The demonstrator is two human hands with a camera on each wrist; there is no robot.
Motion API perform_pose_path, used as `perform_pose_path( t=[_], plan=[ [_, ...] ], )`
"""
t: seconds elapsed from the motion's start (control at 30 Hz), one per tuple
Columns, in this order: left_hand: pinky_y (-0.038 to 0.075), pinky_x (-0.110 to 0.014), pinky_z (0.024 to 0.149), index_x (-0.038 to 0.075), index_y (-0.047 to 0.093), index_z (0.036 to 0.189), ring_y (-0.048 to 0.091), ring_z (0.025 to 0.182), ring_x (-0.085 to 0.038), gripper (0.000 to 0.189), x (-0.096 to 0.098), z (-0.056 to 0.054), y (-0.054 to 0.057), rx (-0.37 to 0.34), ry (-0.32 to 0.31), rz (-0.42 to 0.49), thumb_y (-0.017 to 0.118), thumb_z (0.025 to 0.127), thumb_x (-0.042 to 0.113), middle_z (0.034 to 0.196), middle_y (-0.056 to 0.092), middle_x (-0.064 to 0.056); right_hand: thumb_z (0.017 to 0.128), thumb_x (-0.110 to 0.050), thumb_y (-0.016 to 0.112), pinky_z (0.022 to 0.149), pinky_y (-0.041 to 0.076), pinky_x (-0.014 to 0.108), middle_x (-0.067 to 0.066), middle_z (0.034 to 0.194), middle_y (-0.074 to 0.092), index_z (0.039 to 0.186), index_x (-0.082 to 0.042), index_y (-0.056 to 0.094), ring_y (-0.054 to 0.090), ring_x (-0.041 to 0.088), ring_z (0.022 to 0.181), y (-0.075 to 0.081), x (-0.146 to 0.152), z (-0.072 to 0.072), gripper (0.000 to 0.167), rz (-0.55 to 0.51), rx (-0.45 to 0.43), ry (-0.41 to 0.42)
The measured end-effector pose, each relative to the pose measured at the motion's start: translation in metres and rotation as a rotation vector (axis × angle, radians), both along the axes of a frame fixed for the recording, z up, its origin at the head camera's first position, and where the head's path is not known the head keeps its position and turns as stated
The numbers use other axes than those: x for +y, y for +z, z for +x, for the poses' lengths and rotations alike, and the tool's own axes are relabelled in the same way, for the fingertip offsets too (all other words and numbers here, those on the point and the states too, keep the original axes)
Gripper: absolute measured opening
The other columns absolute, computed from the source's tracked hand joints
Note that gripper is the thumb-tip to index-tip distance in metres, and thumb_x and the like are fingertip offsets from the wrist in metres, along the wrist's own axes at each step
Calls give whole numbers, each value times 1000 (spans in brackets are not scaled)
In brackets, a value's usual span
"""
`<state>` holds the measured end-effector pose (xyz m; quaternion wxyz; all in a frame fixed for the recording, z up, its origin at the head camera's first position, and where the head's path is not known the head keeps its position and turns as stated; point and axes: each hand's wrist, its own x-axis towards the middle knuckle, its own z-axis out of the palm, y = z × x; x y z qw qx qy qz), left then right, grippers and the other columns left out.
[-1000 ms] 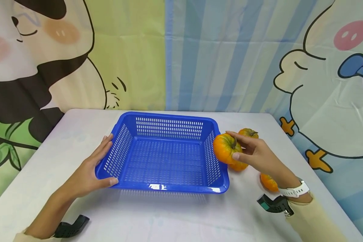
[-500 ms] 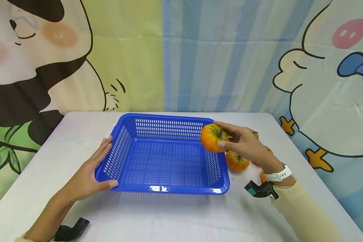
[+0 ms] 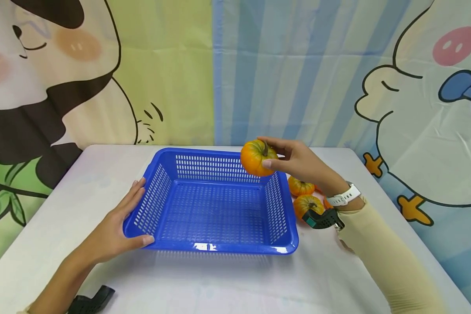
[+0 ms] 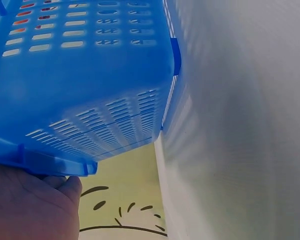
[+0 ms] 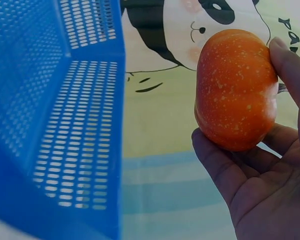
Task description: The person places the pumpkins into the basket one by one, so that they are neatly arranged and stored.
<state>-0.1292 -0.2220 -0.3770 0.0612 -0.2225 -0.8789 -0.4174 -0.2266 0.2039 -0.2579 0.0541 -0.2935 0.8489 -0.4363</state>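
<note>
My right hand pinches a small orange pumpkin with a green-tinged top between thumb and fingers. It holds the pumpkin in the air over the back right corner of a blue plastic basket. In the right wrist view the speckled side of the pumpkin shows, clear of the basket wall. At the basket's left side, my left hand grips the rim, its thumb on the near edge and its fingers along the outer side. The basket's inside holds nothing.
Several more small pumpkins, one of them the nearest pumpkin, sit on the white-covered table just right of the basket, partly hidden by the right forearm. Behind the table hangs a cartoon-printed curtain.
My right hand has lifted the pumpkin up and leftward, from beside the basket's right rim to above its back right corner. The left hand and the basket have stayed nearly in place.
</note>
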Motion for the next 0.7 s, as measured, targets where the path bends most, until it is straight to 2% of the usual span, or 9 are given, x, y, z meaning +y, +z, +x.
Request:
perform_pose_path(
  t=[0.13,0.27,0.43,0.6,0.7],
  plan=[
    [13,-75,103,8,18,156,-1,148,-17,109,-2,1,-1,13,-8,11,82,68,21,163,7,2,93,-30,67,96,49,33,4,135,57,146,-15,46,57,18,116,8,-13,-11,60,-16,21,13],
    [11,-75,103,7,18,155,-2,148,-17,109,-3,1,-1,13,-16,21,82,69,20,163,7,1,92,-29,68,97,48,33,4,132,59,145,-13,48,58,17,115,9,-24,-20,59,-33,31,22],
    [10,-74,104,8,16,156,-2,148,-15,109,-3,1,0,4,-23,13,81,70,20,163,4,3,92,-23,68,94,49,32,6,127,62,143,-8,49,60,18,110,2,-35,-32,57,-68,43,36],
    [9,-72,106,6,16,155,-2,148,-17,108,-3,2,-2,3,-35,20,81,70,20,163,4,0,92,-29,68,91,51,30,4,124,63,144,-9,48,61,16,106,-7,-50,-41,59,-19,26,42],
    [11,-73,105,7,16,156,-2,148,-16,108,-2,1,-2,2,-27,5,80,71,21,163,3,2,90,-32,69,86,51,30,3,122,64,144,-9,48,61,16,102,-9,-61,-45,62,23,47,43]
  ],
)
